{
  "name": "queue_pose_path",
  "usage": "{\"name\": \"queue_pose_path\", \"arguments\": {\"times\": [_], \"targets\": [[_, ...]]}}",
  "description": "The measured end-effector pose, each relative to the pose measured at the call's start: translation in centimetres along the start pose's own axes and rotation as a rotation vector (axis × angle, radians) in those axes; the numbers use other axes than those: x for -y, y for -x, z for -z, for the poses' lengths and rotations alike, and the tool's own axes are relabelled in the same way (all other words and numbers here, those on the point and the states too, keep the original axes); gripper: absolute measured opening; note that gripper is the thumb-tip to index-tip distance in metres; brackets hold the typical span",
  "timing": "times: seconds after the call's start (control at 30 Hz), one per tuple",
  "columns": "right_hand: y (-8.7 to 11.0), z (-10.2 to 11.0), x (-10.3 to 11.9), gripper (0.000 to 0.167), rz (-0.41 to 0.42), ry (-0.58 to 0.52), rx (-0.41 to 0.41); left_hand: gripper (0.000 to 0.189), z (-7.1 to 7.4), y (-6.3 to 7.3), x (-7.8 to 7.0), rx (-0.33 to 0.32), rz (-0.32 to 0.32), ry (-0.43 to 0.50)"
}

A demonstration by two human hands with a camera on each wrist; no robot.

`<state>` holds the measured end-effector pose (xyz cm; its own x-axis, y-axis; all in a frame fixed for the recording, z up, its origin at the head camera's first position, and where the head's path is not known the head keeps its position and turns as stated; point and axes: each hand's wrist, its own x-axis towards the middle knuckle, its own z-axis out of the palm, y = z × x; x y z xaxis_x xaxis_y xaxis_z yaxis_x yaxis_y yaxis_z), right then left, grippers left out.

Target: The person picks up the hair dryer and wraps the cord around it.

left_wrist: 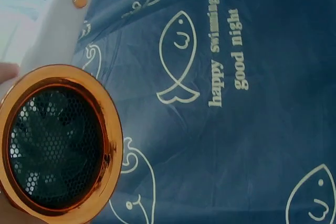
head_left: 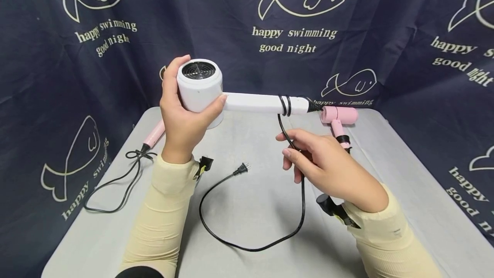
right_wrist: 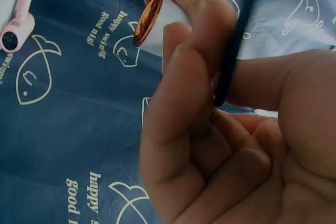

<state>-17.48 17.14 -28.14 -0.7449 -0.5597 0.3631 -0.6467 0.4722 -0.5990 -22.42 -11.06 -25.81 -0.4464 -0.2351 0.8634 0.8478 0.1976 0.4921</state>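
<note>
My left hand (head_left: 179, 121) grips a white hair dryer (head_left: 251, 103) round its barrel, holding it above the table with the handle pointing right. A black vent grille (head_left: 198, 70) faces up at one end of the barrel; a copper-coloured ring (left_wrist: 113, 129) edges the other end in the left wrist view. Two turns of black cord (head_left: 285, 105) circle the handle near its tail. Below them my right hand (head_left: 328, 166) pinches the hanging cord (head_left: 303, 200) between thumb and curled fingers. The cord's free length loops over the table to a two-pin plug (head_left: 242, 168).
A pink hair dryer (head_left: 347, 115) with cord wound on its handle lies at the table's back right. On the left, a pink handle (head_left: 155, 135) with a loose black cord (head_left: 129, 196) is partly hidden behind my left hand. A dark fish-print curtain (head_left: 231, 20) surrounds the grey table (head_left: 254, 209).
</note>
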Motion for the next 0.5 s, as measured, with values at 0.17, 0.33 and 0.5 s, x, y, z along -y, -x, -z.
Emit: {"name": "queue_pose_path", "arguments": {"times": [0.17,0.33,0.5], "targets": [[0.0,0.0,0.0,0.019,0.017,0.024,-0.031,0.077,0.6,-0.2,-0.1,0.090,-0.001,-0.110],[0.2,0.4,0.0,0.020,0.026,0.072,-0.071,0.078,1.6,-0.6,-0.1,0.215,0.023,-0.150],[0.1,1.0,-0.5,0.019,0.054,0.105,-0.103,0.082,2.6,-0.7,0.1,0.348,0.064,-0.123]]}}
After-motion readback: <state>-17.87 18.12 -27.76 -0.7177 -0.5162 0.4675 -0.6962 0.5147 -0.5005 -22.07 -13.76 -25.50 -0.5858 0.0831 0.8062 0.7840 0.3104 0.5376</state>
